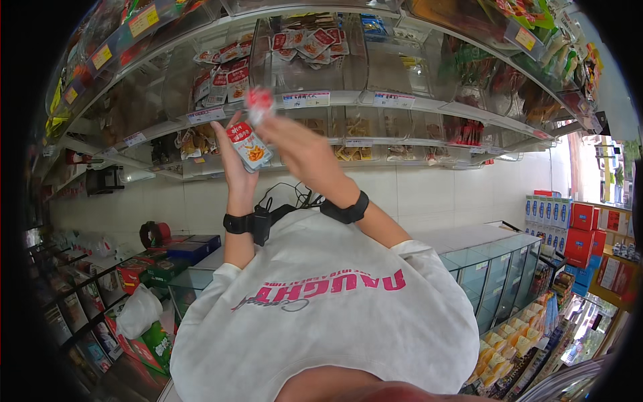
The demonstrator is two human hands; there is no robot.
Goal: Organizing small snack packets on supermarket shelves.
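On my left palm (pixel 237 173) lies a small stack of red-and-white snack packets (pixel 249 147), the top one printed with a picture of food. My right hand (pixel 304 151) holds one more snack packet (pixel 260 103), blurred by motion, just above and to the right of that stack. Behind the hands, similar packets stand in a clear bin (pixel 221 83) at the left. A heap of like packets (pixel 314 45) fills the back of the neighbouring clear bin. Each wrist wears a black band, and the left one carries a small black box (pixel 261 226).
Tiered shelves of clear bins with price tags (pixel 306 99) curve across the front. Lower bins hold other bagged snacks (pixel 357 152). Black cables (pixel 296 196) hang near my waist. Behind me are glass display cases (pixel 495 276), stacked boxes (pixel 580 233) and a white plastic bag (pixel 139 311).
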